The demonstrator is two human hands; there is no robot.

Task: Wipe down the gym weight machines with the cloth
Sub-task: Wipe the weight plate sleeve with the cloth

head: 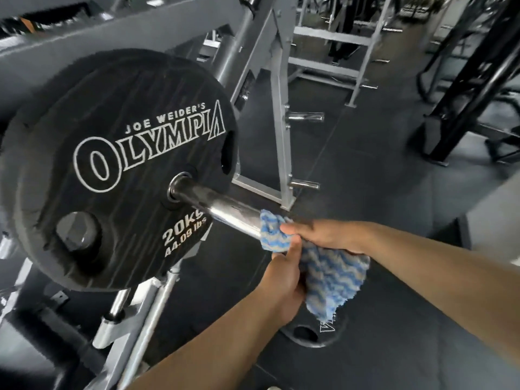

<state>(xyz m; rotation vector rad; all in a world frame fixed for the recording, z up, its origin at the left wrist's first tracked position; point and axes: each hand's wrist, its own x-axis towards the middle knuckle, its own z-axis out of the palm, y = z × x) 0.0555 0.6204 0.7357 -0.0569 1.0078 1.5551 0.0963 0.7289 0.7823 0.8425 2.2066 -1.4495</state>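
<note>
- The gym is dimly lit, with grey, muted tones throughout.
- A bright highlight is seen along the chrome bar (225, 211), as if lit from above.
- The white lettering on the black weight plate (118, 170) is rendered sharply, while the plate's rim is smeared at 9 o'clock.
- The racks (332, 40) at 12 o'clock are soft and lacking in detail.
- Straight frame members are bowed toward the edges by the wide lens.
- Faint streaks are visible across the plate's face.
</note>
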